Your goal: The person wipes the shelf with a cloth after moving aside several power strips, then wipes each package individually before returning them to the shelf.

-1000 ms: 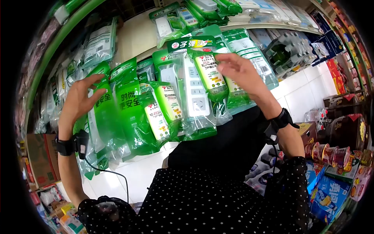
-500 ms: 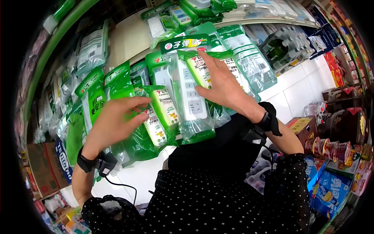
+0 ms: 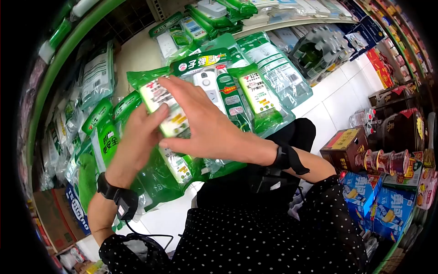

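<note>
A green-and-white plastic packet with printed lettering is held by my right hand, its fingers over the upper edge and its thumb at the lower edge. My left hand is at the packet's left side, its thumb overlapping the front; its other fingers are blurred or hidden. Just right of my right hand lies a large clear bag holding a white power strip under a dark green header. Another green-and-white packet rests on that bag. More green packages lie beneath and left of my left hand.
Behind, a shelf carries more packaged power strips. Shrink-wrapped bottles stand at the right on white floor tiles. Cartons and blue boxes line the right side. A brown carton is at lower left.
My right hand has moved left with a green-and-white packet, uncovering the power strip bag's middle. My left hand's thumb now overlaps that packet. The view has shifted slightly.
</note>
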Action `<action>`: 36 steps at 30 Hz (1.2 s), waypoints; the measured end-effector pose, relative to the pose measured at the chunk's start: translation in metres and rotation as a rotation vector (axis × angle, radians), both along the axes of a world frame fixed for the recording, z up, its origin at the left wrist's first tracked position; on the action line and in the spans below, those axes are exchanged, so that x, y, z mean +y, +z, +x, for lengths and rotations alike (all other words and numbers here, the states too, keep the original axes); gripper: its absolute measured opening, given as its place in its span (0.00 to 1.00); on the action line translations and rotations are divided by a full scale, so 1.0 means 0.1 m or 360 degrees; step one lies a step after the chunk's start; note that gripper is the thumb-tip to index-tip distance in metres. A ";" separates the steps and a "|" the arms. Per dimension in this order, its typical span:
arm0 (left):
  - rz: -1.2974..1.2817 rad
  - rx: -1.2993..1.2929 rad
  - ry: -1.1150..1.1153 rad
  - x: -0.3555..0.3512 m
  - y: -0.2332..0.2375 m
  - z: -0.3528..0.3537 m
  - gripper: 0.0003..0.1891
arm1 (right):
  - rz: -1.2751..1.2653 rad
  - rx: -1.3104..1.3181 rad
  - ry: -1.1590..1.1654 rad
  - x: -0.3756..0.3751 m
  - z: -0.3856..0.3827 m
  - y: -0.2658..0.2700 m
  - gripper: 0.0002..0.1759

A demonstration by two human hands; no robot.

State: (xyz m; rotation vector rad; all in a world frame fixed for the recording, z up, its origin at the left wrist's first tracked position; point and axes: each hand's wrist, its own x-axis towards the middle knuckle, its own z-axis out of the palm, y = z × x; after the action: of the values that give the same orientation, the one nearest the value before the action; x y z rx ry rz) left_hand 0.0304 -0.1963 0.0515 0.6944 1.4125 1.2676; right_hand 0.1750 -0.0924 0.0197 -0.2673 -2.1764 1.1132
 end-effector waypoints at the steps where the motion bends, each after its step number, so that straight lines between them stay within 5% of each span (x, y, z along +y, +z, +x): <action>1: 0.0013 0.0020 0.0033 0.01 -0.02 -0.04 0.27 | -0.0131 0.0016 0.0073 0.02 0.05 0.01 0.51; 4: 0.0019 -0.0126 0.0287 -0.04 -0.05 -0.18 0.15 | -0.0069 -0.0140 -0.0054 0.30 0.40 0.03 0.48; 7: 0.0004 -0.0224 0.0351 -0.16 -0.13 -0.46 0.20 | 0.0049 -0.0441 -0.0561 0.78 0.83 -0.31 0.46; 10: 0.0122 -0.0027 0.0337 -0.18 -0.25 -0.57 0.18 | -0.0123 -0.0709 -0.0543 0.92 1.02 -0.50 0.52; 12: 0.0078 -0.0317 0.0421 -0.10 -0.16 -0.54 0.16 | 0.0187 -0.0523 -0.0472 0.90 1.02 -0.64 0.51; 14: -0.0027 -0.0420 0.0341 0.03 -0.15 -0.43 0.15 | 0.0012 -0.0659 -0.0632 0.87 0.98 -0.62 0.49; 18: -0.0009 -0.0491 0.0138 0.15 -0.15 -0.29 0.17 | -0.0465 -0.0231 -0.0525 1.01 0.99 -0.64 0.51; 22: 0.0071 -0.0818 0.0068 0.31 -0.14 -0.19 0.17 | -0.0666 0.0014 -0.0413 0.81 0.74 -0.03 0.52; 33: 0.0258 -0.0786 0.0149 0.53 0.03 -0.02 0.18 | -0.1108 0.0120 -0.0065 0.60 0.00 -0.05 0.34; 36: 0.0255 -0.0719 0.0149 0.58 -0.04 0.02 0.19 | -0.0934 0.0098 -0.0338 0.58 -0.13 -0.11 0.31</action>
State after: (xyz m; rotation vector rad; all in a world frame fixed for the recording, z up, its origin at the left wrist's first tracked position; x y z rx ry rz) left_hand 0.0326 -0.1380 0.0472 0.4134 0.9894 1.5116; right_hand 0.1625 -0.0339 0.0083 -0.6919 -1.6752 1.5860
